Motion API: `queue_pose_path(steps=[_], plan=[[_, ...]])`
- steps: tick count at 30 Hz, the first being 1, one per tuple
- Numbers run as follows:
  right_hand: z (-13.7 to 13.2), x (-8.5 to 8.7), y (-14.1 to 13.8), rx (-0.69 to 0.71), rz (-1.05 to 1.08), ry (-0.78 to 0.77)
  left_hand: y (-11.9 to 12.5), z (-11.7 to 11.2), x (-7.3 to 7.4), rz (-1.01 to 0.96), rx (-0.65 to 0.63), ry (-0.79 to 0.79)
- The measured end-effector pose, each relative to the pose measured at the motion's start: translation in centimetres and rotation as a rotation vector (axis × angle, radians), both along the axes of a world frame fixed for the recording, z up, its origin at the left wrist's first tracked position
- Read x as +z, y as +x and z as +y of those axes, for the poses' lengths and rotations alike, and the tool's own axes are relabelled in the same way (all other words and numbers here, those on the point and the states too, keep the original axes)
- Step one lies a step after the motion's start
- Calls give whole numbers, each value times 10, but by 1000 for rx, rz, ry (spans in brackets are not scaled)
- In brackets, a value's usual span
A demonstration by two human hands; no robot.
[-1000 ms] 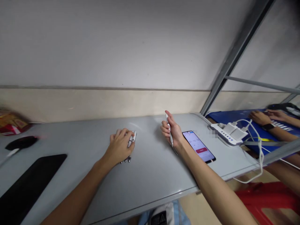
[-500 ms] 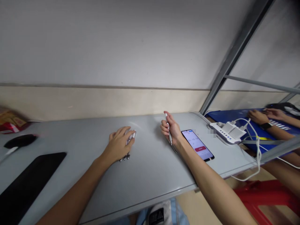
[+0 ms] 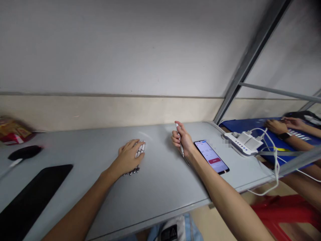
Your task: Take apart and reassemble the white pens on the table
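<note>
Left hand [image 3: 129,153] covers a row of pens [image 3: 141,147], seemingly keeping them aligned, finger grip unclear; right hand [image 3: 185,140] clamps its fingers around a single pen [image 3: 182,149] further right.

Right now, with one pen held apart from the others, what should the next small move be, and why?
Probably carry the right hand leftward to lay its pen beside the row of pens: it grips that one away from the row, while the left hand partly covers the others, lying side by side on the tabletop.
</note>
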State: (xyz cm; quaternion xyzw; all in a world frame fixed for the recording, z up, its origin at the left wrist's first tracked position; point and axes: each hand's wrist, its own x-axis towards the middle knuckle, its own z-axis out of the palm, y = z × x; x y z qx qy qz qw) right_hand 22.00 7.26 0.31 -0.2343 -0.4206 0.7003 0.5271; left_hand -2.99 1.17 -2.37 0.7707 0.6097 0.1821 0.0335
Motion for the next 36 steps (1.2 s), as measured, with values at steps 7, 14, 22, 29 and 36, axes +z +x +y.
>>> queue_pose_path(steps=[7, 14, 22, 29, 36], plan=[[2, -2, 1, -7, -11, 9, 5, -4, 3, 16, 23, -56], [3, -3, 2, -21, 1, -9, 4, -4, 3, 19, 52, -88], [7, 1, 6, -270, -293, 56, 4, -6, 4, 93, 59, 29], [11, -12, 4, -349, -747, 250, 14, -10, 10, 97, 49, 108], [14, -21, 11, -334, -1235, 387, 17, -11, 6, 95, 23, 131]])
